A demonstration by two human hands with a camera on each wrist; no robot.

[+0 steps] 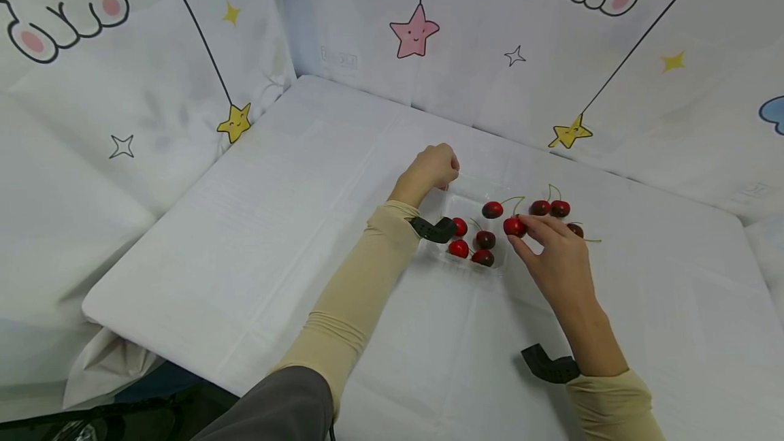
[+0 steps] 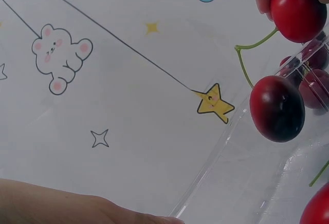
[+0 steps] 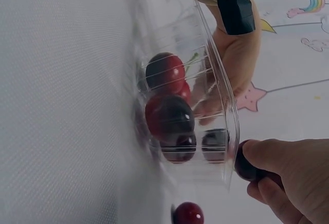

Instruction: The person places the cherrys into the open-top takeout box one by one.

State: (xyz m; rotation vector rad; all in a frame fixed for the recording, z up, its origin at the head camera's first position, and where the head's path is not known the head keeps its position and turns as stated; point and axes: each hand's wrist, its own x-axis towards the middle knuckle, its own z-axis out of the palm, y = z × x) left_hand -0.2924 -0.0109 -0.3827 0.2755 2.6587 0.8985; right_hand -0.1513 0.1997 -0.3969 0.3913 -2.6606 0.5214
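A clear plastic box [image 1: 465,186] stands on the table with several red and dark cherries [image 1: 458,248] inside. At its far left corner my left hand [image 1: 431,167] grips the rim; part of its fingers is hidden in the head view. My right hand [image 1: 560,264] pinches a red cherry [image 1: 514,226] between thumb and fingers at the box's right side. That cherry's stem joins the stem of a second, darker cherry [image 2: 277,109], which hangs over the box. In the right wrist view, the pinched cherry [image 3: 248,162] is just outside the clear wall.
Beyond my right hand lies a pair of cherries [image 1: 550,208] on joined stems. Another dark cherry [image 1: 574,229] is partly behind that hand. White cloth covers the table [image 1: 257,237], and a printed curtain [image 1: 361,33] hangs along its back and left edges.
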